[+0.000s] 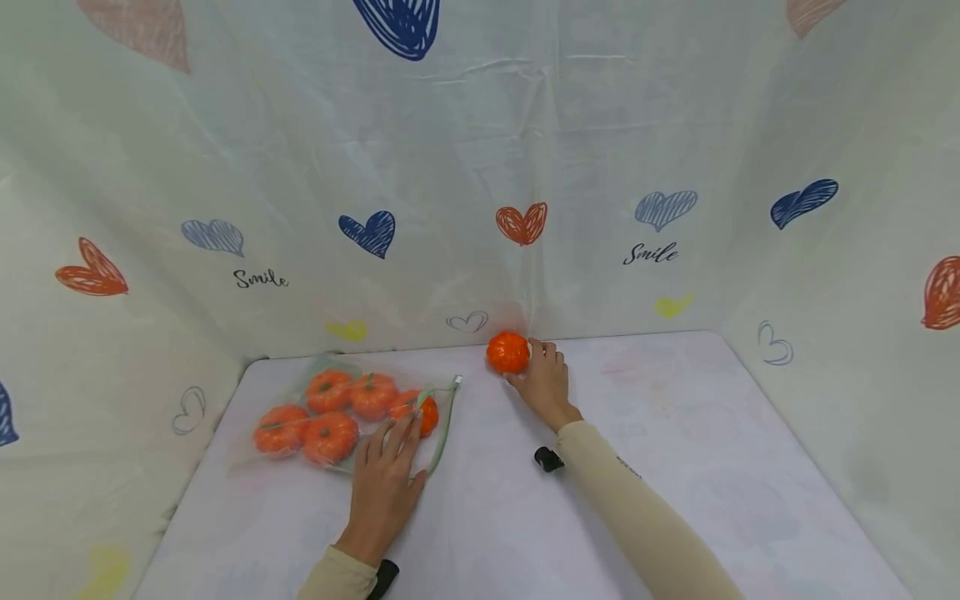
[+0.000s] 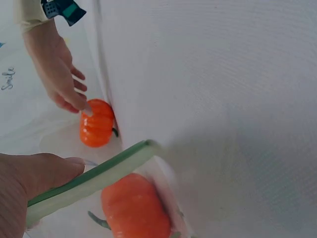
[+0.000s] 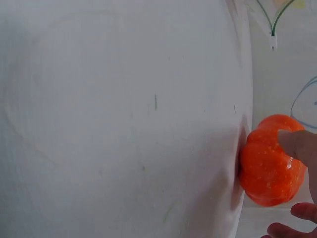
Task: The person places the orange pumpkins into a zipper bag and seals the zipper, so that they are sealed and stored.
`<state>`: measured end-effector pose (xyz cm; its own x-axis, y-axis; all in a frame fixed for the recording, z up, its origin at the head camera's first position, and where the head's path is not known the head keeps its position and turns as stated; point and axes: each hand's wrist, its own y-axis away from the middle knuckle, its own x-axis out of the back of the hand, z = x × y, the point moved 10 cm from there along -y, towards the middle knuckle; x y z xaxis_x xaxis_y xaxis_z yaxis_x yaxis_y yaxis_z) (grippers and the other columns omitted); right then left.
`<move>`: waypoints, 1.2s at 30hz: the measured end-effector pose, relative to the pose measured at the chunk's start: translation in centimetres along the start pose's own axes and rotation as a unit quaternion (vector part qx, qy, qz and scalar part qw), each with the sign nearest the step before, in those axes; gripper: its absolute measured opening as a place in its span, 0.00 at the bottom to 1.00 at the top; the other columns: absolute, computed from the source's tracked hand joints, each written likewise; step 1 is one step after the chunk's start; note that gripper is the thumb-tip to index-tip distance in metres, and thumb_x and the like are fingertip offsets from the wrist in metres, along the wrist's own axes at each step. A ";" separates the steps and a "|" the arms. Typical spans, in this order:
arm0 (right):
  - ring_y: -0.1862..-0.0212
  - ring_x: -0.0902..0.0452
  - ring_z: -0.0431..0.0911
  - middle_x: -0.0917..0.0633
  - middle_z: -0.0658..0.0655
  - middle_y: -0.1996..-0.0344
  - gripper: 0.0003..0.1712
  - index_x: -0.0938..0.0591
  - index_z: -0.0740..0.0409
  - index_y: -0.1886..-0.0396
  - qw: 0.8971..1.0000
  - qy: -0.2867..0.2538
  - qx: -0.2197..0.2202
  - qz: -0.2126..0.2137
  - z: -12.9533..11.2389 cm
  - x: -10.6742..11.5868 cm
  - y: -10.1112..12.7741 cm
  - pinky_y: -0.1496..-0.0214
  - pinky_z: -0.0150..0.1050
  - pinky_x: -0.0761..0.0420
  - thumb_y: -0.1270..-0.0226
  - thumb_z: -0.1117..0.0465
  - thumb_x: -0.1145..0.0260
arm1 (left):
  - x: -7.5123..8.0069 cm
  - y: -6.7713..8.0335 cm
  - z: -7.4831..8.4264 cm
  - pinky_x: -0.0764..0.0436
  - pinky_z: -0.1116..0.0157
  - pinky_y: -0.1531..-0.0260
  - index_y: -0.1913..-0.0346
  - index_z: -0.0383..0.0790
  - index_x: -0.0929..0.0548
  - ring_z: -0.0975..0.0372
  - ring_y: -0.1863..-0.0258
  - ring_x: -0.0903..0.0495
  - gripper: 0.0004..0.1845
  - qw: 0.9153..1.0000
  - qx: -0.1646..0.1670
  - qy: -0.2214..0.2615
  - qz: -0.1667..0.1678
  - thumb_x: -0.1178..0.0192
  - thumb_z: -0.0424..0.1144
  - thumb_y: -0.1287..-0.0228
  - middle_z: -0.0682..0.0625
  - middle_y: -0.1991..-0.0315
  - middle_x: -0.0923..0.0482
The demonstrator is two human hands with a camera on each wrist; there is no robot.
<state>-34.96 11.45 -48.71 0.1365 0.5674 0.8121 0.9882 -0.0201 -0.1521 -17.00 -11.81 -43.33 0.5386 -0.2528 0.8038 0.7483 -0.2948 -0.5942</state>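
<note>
Loose pumpkin (image 1: 507, 352) sits at far edge of table (image 1: 675, 467), against hanging cloth (image 1: 480, 167). Right hand (image 1: 546, 383) touches it with fingertips, fingers extended and only lightly bent, no full grasp yet. Judgement: wrap thumb and fingers around ribbed sides before lifting; glossy skin may slip or roll toward cloth. Left hand (image 1: 384, 483) lies flat, fingers straight, pressing down clear bag (image 1: 341, 417) of pumpkins near green-trimmed mouth (image 1: 444, 421). Better to hold mouth wide and steady.
</note>
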 end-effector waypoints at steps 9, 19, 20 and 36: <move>0.37 0.30 0.64 0.25 0.69 0.36 0.49 0.31 0.64 0.24 0.999 0.010 0.001 -0.048 0.5 -0.8 -1.7 0.30 0.58 0.30 0.39 0.52 0.18 | -0.2 -0.4 0.1 0.23 0.46 0.45 0.33 0.33 0.18 0.44 0.38 0.25 0.50 1.000 0.005 -0.002 -0.008 0.09 0.38 0.69 0.43 0.36 0.21; 0.38 0.28 0.63 0.20 0.67 0.39 0.47 0.29 0.66 0.29 0.999 0.013 -0.003 -0.044 0.8 -1.6 -1.7 0.29 0.57 0.31 0.40 0.52 0.17 | -0.2 -0.2 0.4 0.24 0.48 0.46 0.32 0.34 0.19 0.45 0.40 0.26 0.51 1.000 0.002 -0.008 -0.005 0.09 0.38 0.69 0.42 0.37 0.21; 0.39 0.27 0.63 0.19 0.67 0.39 0.47 0.29 0.66 0.29 0.999 0.013 -0.001 -0.041 0.7 -1.5 -1.6 0.29 0.57 0.31 0.41 0.52 0.17 | -0.2 -0.2 0.4 0.24 0.48 0.47 0.32 0.34 0.19 0.45 0.40 0.26 0.51 1.000 0.001 -0.009 -0.004 0.09 0.38 0.69 0.42 0.37 0.21; 0.41 0.25 0.61 0.17 0.65 0.40 0.47 0.25 0.65 0.31 0.998 0.016 0.047 -0.039 -1.0 -0.3 2.4 0.35 0.57 0.25 0.44 0.49 0.16 | 0.1 -0.2 0.1 0.24 0.46 0.46 0.33 0.33 0.18 0.45 0.39 0.26 0.51 1.000 0.000 -0.009 -0.004 0.09 0.37 0.69 0.43 0.37 0.21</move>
<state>-32.53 10.40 -48.77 0.0634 0.5368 0.8413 0.9851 0.1016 -0.1391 -17.07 -11.72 -43.10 0.5394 -0.2335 0.8090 0.7529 -0.2965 -0.5875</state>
